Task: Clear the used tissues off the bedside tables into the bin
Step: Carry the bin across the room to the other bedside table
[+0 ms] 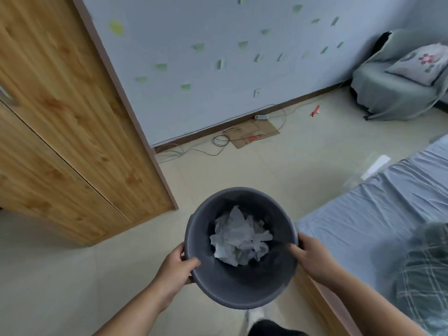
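Observation:
A round dark grey bin (240,287) is held up in front of me over the tiled floor. Crumpled white tissues (240,238) lie in a heap at its bottom. My left hand (178,266) grips the bin's left rim, thumb hooked over the edge and fingers under it. My right hand (309,254) grips the right rim, with its thumb lying inside the bin against the wall. No bedside table is in view.
A wooden wardrobe (72,141) fills the left. A bed with a blue sheet (375,214) runs along the right, its corner close to the bin. By the far wall lie cables, a power strip (261,116) and flat cardboard (254,133). A covered armchair (397,93) stands far right.

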Action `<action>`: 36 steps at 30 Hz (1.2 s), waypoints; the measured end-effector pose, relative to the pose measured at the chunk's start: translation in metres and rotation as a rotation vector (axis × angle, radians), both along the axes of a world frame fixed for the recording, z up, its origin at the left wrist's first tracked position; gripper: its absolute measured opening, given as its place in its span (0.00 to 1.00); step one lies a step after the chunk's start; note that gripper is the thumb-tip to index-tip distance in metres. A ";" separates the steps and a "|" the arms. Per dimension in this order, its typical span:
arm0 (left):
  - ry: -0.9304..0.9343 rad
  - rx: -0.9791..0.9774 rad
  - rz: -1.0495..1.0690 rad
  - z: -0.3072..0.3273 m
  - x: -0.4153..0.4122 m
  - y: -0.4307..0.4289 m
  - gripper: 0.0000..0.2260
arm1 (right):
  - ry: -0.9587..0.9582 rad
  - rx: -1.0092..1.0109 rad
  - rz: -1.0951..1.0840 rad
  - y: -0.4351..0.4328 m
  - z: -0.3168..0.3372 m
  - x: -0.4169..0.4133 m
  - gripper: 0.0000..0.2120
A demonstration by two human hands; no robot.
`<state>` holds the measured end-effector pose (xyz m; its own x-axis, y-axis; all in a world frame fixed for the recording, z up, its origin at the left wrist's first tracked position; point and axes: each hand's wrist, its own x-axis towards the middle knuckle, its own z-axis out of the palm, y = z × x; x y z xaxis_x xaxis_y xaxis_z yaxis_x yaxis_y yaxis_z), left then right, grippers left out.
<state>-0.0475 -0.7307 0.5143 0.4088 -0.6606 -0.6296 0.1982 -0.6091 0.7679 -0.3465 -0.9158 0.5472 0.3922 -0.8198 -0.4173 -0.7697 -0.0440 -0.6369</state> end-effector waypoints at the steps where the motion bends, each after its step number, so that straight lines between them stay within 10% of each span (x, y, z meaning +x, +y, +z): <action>1: -0.009 -0.002 -0.016 0.000 0.009 -0.022 0.18 | 0.000 -0.003 -0.020 -0.016 -0.003 0.007 0.06; 24: -0.016 0.079 0.010 -0.015 0.233 -0.426 0.19 | -0.025 0.111 -0.003 -0.422 -0.032 0.227 0.05; 36: -0.078 -0.001 -0.505 0.010 0.282 -0.739 0.16 | -0.007 0.065 -0.437 -0.578 0.001 0.226 0.07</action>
